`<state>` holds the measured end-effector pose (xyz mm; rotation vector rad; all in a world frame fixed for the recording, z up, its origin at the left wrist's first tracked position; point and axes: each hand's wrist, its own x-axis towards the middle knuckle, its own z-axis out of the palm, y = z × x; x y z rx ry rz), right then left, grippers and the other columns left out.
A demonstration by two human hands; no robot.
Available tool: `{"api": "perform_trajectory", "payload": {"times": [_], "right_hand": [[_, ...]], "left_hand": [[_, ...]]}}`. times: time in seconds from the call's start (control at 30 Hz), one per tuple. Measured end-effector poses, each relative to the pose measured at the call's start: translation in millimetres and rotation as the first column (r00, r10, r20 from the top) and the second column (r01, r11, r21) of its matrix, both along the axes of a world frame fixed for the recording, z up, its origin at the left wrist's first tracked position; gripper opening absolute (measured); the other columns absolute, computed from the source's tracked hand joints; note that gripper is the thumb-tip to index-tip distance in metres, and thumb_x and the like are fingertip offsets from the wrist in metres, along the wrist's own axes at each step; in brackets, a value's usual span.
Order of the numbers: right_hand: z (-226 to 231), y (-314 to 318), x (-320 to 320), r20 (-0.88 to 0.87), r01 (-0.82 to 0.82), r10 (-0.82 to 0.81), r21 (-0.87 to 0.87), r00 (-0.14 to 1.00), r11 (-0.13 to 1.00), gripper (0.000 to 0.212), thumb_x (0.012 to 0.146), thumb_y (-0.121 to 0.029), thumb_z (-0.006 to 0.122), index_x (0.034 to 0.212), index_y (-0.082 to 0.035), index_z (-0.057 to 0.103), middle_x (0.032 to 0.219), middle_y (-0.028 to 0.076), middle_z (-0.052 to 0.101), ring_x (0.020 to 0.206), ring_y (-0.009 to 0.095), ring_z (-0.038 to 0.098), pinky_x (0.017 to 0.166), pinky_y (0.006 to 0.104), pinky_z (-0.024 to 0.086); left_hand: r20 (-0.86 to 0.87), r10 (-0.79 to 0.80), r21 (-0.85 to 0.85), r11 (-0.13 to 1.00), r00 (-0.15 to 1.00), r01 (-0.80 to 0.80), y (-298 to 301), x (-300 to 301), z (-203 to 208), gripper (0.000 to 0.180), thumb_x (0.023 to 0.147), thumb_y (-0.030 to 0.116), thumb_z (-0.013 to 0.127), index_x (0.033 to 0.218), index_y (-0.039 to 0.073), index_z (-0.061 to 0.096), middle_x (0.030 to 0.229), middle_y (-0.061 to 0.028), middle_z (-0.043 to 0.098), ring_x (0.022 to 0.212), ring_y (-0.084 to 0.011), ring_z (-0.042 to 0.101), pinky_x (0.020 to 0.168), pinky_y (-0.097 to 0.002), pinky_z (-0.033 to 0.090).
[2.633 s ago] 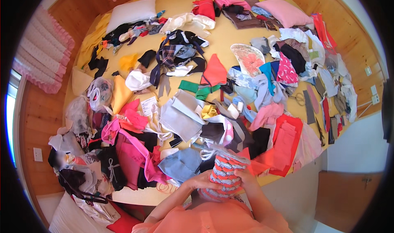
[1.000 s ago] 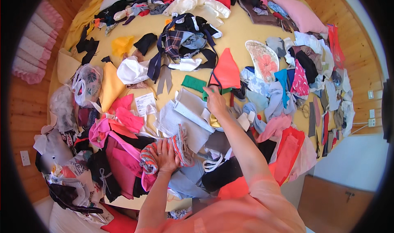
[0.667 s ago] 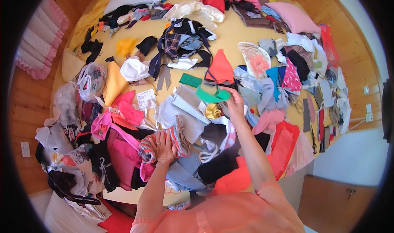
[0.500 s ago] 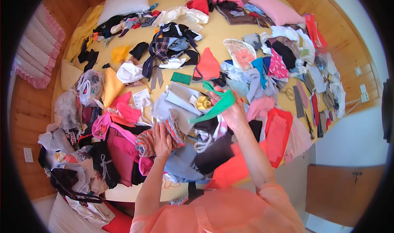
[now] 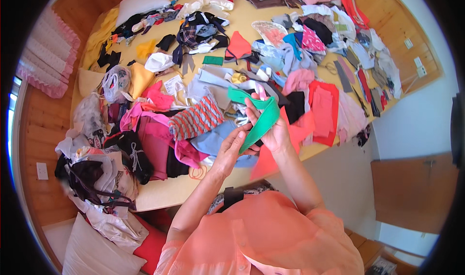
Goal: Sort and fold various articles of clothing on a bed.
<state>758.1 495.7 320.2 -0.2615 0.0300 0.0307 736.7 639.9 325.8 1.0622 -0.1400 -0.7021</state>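
A long green fabric strip [image 5: 264,124] lies across the palm of my right hand [image 5: 277,135], whose fingers curl around it. My left hand [image 5: 231,150] is at the lower end of the same strip, pinching it between thumb and fingers. Left of my hands, a grey-and-orange striped knit piece [image 5: 197,118] rests on the heap. Beneath and beyond my hands are blue-grey cloth [image 5: 215,137] and a small yellow folded piece [image 5: 238,78].
Coloured scraps and garments cover much of the yellow-topped table [image 5: 164,193]. Red fabric [image 5: 325,112] lies at the right, clear plastic bags [image 5: 116,84] at the left. Scissors [image 5: 331,67] sit at the right. A white pillow [image 5: 142,6] is at the far left.
My left hand has left the striped knit piece and moved right to the green strip. My right hand has drawn the strip slightly nearer. The view has shifted.
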Motion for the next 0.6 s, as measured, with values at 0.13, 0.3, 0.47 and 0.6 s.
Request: {"api": "perform_trajectory", "payload": {"times": [0.13,0.3,0.47,0.6], "right_hand": [[-0.6,9.8,-36.0,0.006,0.132,-0.133,-0.153,0.991,0.979,0.020,0.081,-0.016,0.049,0.098,-0.006,0.053,0.117,0.014,0.044,0.110,0.029,0.040,0.094,0.0365,0.035],[-3.1,16.9,-75.8,-0.003,0.283,-0.305,-0.365,0.952,0.887,0.018,0.080,-0.013,0.052,0.097,-0.006,0.051,0.103,0.009,0.054,0.102,0.025,0.049,0.088,0.0328,0.039],[-5.8,10.1,-104.8,0.091,0.315,-0.425,-0.811,0.901,0.494,0.014,0.081,-0.008,0.050,0.093,-0.002,0.052,0.084,0.002,0.057,0.075,0.007,0.052,0.068,0.0205,0.041],[9.7,-12.5,-131.5,0.128,0.155,-0.296,-0.985,0.947,0.069,0.011,0.078,-0.011,0.056,0.080,0.000,0.057,0.069,-0.002,0.054,0.063,0.003,0.047,0.057,0.0191,0.038]], "left_hand": [[0.095,-0.009,-0.011,1.000,0.995,0.010,13.2,-32.2,-10.6,0.052,0.080,0.021,0.055,0.123,0.005,0.031,0.099,-0.0089,0.050,0.082,-0.0176,0.053,0.072,-0.0308,0.045],[0.307,-0.027,0.035,0.999,0.951,0.017,20.3,-64.6,-6.2,0.045,0.073,0.005,0.061,0.115,0.004,0.043,0.090,-0.0029,0.052,0.079,-0.0091,0.049,0.070,-0.0221,0.042],[-0.037,0.152,0.028,0.988,0.988,-0.151,40.2,-75.0,-26.5,0.016,0.076,0.005,0.059,0.091,0.003,0.056,0.073,-0.0016,0.055,0.063,-0.0074,0.049,0.060,-0.0208,0.041],[-0.252,0.404,-0.089,0.895,0.879,-0.437,45.1,-72.8,-21.7,0.003,0.076,0.006,0.057,0.079,0.005,0.056,0.075,-0.0031,0.057,0.066,-0.0114,0.053,0.063,-0.0261,0.045]]}}
